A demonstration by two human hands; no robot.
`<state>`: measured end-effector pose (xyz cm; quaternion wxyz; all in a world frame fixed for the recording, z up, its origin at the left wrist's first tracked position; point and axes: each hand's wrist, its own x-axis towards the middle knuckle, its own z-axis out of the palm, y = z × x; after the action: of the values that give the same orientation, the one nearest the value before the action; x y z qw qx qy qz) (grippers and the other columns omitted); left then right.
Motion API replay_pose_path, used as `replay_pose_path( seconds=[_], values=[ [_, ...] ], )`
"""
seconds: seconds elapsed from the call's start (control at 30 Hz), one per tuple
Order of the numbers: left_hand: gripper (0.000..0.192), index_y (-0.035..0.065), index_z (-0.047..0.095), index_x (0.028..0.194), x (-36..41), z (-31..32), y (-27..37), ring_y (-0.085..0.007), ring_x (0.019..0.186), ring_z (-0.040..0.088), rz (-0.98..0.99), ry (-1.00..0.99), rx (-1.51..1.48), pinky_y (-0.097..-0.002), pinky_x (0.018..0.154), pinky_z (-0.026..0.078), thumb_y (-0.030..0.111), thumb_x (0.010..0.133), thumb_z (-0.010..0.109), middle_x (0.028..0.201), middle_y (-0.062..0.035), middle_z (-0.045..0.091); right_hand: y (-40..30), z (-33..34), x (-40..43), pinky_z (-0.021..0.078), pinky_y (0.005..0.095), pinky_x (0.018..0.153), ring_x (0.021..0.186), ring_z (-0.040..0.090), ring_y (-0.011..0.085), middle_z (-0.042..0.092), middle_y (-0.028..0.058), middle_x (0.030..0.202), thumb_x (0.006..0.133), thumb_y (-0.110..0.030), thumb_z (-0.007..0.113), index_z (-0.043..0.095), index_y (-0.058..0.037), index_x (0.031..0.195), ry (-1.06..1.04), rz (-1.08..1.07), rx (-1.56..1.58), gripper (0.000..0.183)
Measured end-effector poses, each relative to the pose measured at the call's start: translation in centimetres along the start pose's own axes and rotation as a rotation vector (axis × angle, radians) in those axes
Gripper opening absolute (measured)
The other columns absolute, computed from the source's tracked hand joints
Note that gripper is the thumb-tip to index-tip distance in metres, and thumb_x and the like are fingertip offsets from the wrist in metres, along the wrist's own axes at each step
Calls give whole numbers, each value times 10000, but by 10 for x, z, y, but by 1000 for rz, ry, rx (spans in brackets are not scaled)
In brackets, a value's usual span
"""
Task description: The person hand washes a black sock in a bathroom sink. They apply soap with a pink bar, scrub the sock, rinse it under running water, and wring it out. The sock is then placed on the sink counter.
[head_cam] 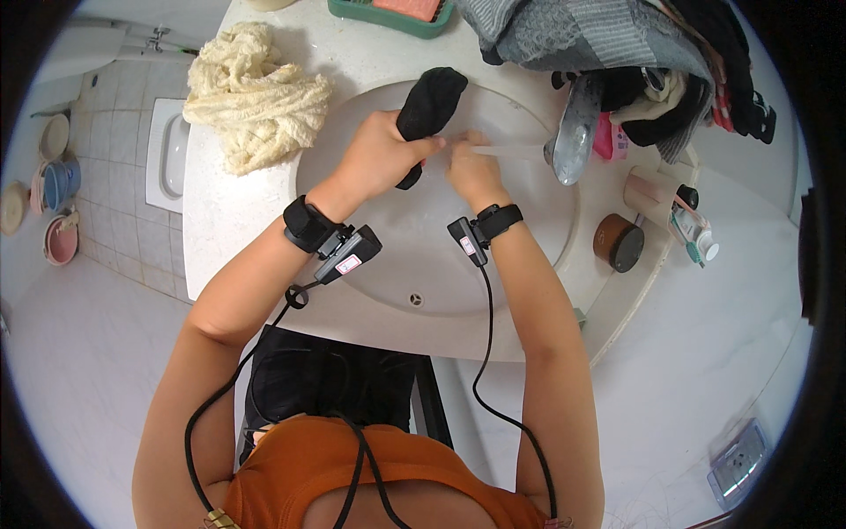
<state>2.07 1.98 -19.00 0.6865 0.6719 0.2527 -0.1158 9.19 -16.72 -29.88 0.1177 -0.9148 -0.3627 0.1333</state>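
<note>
My left hand (370, 159) grips a wet-looking black cloth item, probably a sock (433, 102). One end of it sticks up past my thumb and a short end hangs below my fist. My right hand (477, 173) is just to the right, over the white washbasin (396, 248), with its fingers blurred and partly curled. A thin stream of water (519, 153) runs from the metal faucet (574, 145) onto those fingers. Whether anything lies within the right hand is hidden by blur.
A cream knitted cloth (258, 99) is heaped on the counter (231, 225) at left. Behind stands a green soap dish (396, 23) with pink soap. Piled clothes (588, 33) overhang the faucet. A brown jar (618, 241) and a toothbrush cup (651, 195) line the right edge.
</note>
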Motion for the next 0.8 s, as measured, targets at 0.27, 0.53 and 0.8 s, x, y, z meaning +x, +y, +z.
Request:
replay_pose_path(
  seconds=[0.27,0.53,0.8],
  values=[
    [126,11,629,842,7,10,-1,-82,610,564,80,-161,-83,-255,574,463,115,820,698,679,-10,608,14,-55,7,424,405,968,1117,551,291,631,164,1129,867,-151,563,614,22,1073,-194,466,806,274],
    [138,32,647,869,47,31,21,-78,660,584,-13,-755,-35,-241,599,468,148,813,697,743,-9,633,-25,-126,-4,475,317,880,989,594,179,619,124,1172,884,-106,612,510,16,1242,-55,329,1663,392],
    [333,36,577,1018,44,48,33,-135,731,635,-331,-774,-199,-323,670,583,184,775,749,927,-50,625,-26,-138,-2,476,436,935,934,584,221,590,122,1079,902,-114,598,443,-35,1255,271,295,1725,393]
  ],
)
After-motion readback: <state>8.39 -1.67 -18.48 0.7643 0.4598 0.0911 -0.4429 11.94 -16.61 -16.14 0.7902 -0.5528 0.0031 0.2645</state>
